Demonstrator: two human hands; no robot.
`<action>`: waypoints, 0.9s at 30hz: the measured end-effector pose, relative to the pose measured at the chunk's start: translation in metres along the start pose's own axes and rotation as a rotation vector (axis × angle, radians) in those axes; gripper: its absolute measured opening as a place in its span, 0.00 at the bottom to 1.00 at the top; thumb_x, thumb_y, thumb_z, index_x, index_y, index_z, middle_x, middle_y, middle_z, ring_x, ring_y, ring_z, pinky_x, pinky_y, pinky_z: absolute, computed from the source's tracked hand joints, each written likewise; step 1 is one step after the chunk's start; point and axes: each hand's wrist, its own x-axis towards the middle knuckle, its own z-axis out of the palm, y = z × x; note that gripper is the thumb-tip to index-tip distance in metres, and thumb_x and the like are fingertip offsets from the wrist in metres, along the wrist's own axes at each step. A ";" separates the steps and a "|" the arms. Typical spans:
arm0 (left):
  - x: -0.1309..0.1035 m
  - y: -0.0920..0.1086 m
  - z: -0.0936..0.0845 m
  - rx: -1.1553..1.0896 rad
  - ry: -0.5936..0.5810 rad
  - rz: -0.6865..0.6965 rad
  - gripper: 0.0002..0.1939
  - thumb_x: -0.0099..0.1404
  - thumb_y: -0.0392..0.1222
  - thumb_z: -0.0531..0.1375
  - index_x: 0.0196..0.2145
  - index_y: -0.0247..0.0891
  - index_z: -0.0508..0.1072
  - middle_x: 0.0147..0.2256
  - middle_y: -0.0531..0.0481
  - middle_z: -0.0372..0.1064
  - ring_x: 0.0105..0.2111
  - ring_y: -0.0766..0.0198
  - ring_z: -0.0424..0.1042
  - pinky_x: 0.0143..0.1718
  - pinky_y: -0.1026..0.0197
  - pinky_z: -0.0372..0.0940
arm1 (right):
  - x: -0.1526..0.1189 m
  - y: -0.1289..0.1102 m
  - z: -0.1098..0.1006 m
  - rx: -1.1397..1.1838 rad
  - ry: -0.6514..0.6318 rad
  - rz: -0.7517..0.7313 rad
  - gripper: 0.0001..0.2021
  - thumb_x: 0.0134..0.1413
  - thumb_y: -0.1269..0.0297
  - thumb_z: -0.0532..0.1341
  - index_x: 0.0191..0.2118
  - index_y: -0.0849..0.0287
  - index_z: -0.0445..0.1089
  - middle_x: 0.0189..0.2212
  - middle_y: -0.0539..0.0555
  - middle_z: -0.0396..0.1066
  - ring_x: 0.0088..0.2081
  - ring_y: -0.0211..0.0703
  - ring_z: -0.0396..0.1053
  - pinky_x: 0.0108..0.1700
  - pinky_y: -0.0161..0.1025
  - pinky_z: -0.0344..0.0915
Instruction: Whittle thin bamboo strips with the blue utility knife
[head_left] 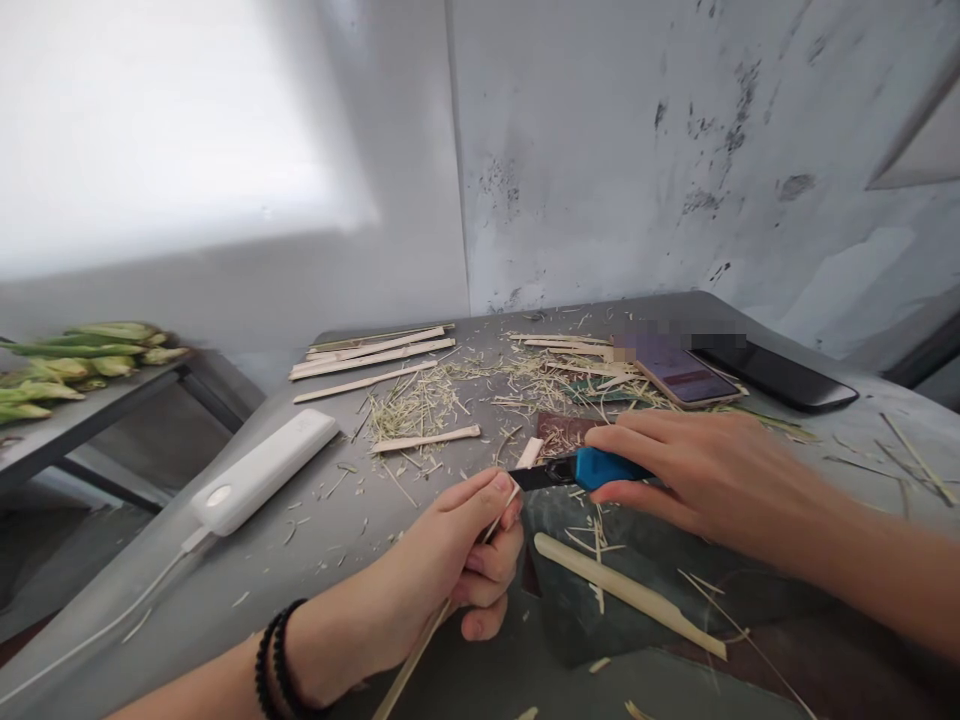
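My left hand [469, 560], with black bead bracelets at the wrist, is closed around a thin pale strip [416, 655], bamboo or wood by its look. The strip runs from the bottom edge up past my thumb. My right hand [697, 475] grips a blue utility knife [604, 468], its dark blade pointing left to the strip's upper end by my left thumb. Whether the blade cuts in is too small to tell. Below the knife, a carved pale stick [630, 592] lies on a dark sheet [570, 625].
Shavings [416, 405] litter the grey table [300, 560]. Several pale strips [375, 355] lie at the back. A white power bank [266, 470] with a cable is on the left; a phone [686, 370] and a black device [780, 370] lie back right. Green corn-like husks [90, 355] sit on a side table.
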 end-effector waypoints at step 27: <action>-0.003 -0.008 -0.002 0.016 -0.084 0.002 0.18 0.80 0.52 0.49 0.32 0.42 0.60 0.18 0.65 0.45 0.14 0.75 0.41 0.15 0.74 0.59 | -0.007 0.069 -0.026 -0.261 0.276 0.929 0.27 0.73 0.40 0.49 0.55 0.60 0.67 0.30 0.62 0.74 0.29 0.55 0.69 0.32 0.47 0.57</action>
